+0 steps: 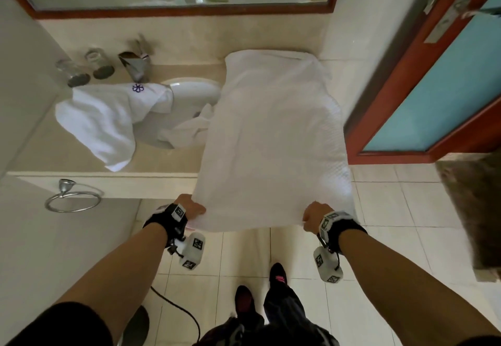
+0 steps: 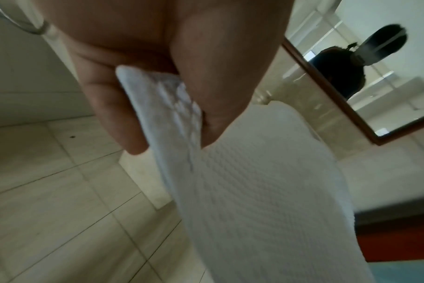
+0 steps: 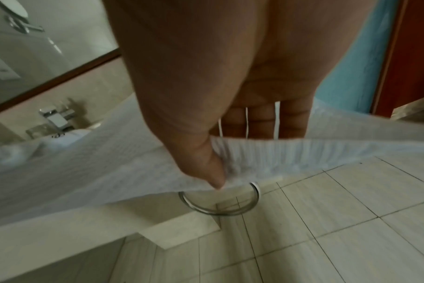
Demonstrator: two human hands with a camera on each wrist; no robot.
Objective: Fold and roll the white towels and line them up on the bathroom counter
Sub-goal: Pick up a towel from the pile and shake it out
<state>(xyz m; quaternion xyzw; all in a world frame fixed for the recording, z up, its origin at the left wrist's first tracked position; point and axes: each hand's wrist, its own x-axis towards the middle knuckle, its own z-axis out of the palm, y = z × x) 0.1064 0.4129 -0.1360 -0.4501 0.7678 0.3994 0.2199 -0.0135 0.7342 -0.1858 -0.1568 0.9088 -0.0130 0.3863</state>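
Both my hands, left hand (image 1: 193, 207) and right hand (image 1: 314, 216), pinching waffle towel (image 1: 273, 139) corners; purple-logo towel (image 1: 108, 120) lying at ten o'clock, covering sink (image 1: 195, 90) partly.

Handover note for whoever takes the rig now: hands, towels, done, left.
Left hand: pinches the near left corner of the big white towel.
Right hand: pinches its near right corner.
Big white towel: far end lies on the counter, near end held out over the floor, flat, not rolled.
Second towel, with a purple logo: crumpled on the counter, draping into the sink.
Done: no rolled towel in view.
Left: fold and roll both, then line them up.
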